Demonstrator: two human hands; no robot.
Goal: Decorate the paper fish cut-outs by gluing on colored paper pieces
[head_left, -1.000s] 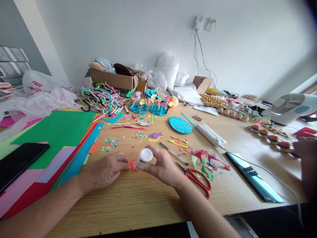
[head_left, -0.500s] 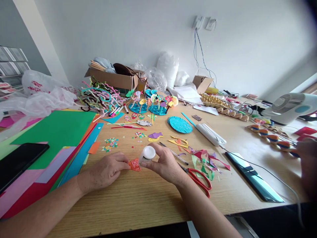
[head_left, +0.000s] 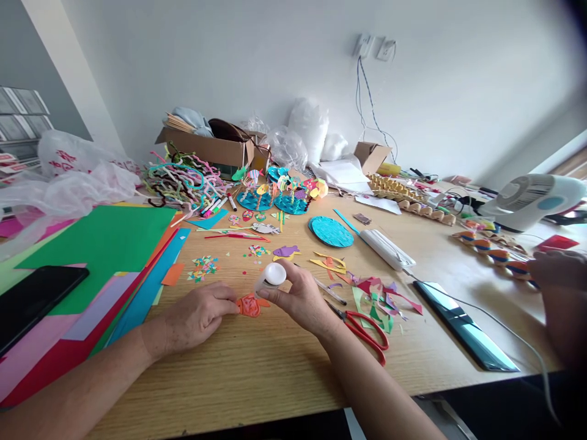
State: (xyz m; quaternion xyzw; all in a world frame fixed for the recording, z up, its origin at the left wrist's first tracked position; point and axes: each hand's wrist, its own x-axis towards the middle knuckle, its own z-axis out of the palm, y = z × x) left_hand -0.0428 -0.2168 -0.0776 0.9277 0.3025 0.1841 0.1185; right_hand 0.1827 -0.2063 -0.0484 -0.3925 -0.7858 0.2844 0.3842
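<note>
My left hand [head_left: 199,315] rests on the table, its fingertips closed on the left end of a small orange paper fish [head_left: 250,306]. Glossy, wet-looking lines cover the fish's body. In my right hand [head_left: 300,299] is a clear glue bottle [head_left: 263,285], tilted with its round white end towards me. The bottle is just above the fish, and its lower tip is hidden. Red-handled scissors [head_left: 367,330] lie beside my right wrist, near a pen [head_left: 331,291]. A purple and yellow paper fish [head_left: 286,251] lies beyond the bottle.
Coloured paper sheets [head_left: 105,238] and a black phone [head_left: 41,302] are on the left. Paper scraps [head_left: 380,299], a white power bank [head_left: 386,249] and another phone [head_left: 463,324] lie right. Blue discs [head_left: 331,231] sit further back. Another person's hand [head_left: 557,275] is at the right edge.
The glue bottle has shifted slightly up and left, off the orange fish, and more of the fish's right end shows. My left hand keeps its place on the fish.
</note>
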